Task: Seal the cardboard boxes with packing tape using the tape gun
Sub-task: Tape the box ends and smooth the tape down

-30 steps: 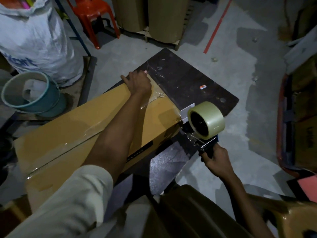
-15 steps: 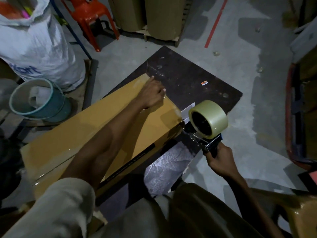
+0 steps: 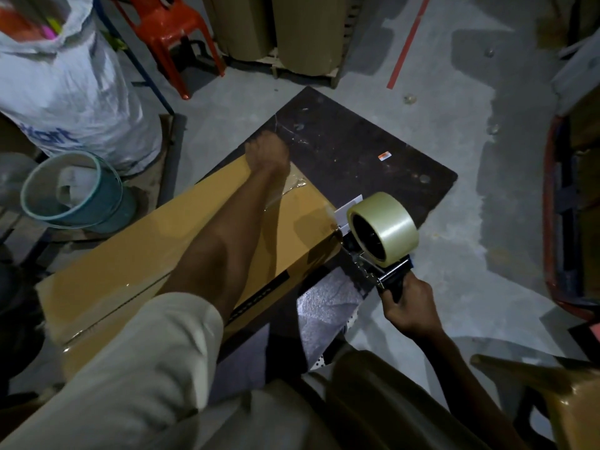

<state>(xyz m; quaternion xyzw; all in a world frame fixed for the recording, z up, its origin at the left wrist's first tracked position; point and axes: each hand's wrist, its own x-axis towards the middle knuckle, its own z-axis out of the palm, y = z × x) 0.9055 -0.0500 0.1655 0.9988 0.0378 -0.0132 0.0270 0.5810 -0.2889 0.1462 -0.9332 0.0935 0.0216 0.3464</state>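
Cardboard box [image 3: 162, 254] lies on the dark bench [image 3: 357, 151]. The left hand [image 3: 268, 152] curls its fingers over the taped far end. The right hand [image 3: 407, 303] grips the tape gun [image 3: 384, 233], whose nose is at the box's corner. Concrete floor [image 3: 454, 92], red chair [image 3: 165, 21].

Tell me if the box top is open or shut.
Shut: the top of the box lies flat, clear tape along its seam; left hand presses its far end, right hand holds the tape gun.

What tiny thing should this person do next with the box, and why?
Probably press the wrinkled tape flat with the left hand, which rests at the far end of the cardboard box beside it; the right hand holds the tape gun off the box's corner.
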